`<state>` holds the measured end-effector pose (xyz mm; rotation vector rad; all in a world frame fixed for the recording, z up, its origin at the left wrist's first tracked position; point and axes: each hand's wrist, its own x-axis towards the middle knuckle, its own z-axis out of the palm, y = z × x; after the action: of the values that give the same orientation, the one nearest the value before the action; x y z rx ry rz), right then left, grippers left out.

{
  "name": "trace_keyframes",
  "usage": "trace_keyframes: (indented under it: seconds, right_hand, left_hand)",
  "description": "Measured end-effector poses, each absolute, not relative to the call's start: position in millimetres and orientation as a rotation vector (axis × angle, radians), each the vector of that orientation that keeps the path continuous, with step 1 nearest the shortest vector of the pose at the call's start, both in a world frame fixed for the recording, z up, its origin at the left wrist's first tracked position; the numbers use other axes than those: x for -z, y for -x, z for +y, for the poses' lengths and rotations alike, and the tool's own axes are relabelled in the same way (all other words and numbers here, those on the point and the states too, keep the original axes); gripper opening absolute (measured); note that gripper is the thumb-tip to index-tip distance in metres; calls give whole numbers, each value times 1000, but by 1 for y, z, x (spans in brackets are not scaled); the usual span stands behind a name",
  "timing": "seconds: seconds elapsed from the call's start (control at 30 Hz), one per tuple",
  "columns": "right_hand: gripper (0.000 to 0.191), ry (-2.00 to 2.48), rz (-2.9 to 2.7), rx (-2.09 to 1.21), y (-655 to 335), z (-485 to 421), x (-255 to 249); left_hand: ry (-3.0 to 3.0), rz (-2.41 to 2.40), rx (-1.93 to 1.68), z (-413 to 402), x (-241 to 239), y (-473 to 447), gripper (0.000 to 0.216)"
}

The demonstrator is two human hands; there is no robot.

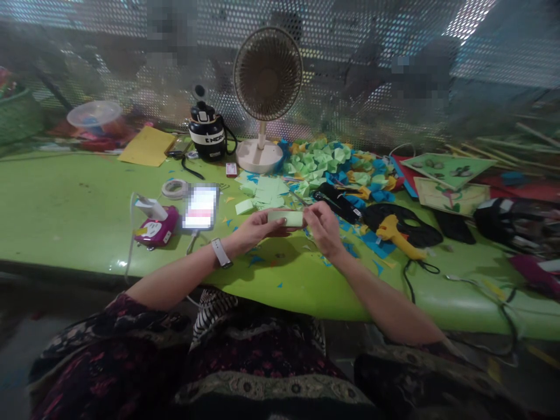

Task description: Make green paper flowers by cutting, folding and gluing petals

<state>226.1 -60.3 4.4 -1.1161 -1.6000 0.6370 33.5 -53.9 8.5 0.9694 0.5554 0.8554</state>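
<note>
Nearside of fan (pixel 268 73): paper strip (pixel 286 219) gripped by left hand (pixel 254 232), best kept level; slim tool (pixel 298 199) pinched by right hand (pixel 324 230).

Our glossy green table (pixel 56 204) carries a fan (pixel 268 76), a black bottle (pixel 209 137), a yellow sheet (pixel 146 146), a lit phone (pixel 200 210) and a heap of green, blue and yellow papers (pixel 326 157); we also see small blue scraps (pixel 255 260) strewn near its front edge.
</note>
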Motion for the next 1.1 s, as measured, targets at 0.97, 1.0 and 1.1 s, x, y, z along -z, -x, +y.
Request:
trace_keyframes:
  seconds: [0.97,1.0,1.1]
  right_hand:
    - [25,1097,-1709,-1307,-227,-59,-13]
    - [24,1104,-1710,-1299,-229,-58,-14]
    - [21,1096,-1677,-1257,-238,-53,-15]
  left_hand:
    - [-1298,744,-720,-40,-8,-21,33]
    - [-1302,751,-721,-39,-8,-20,33]
    - [-1300,776,-748,-34,-10,-15,33]
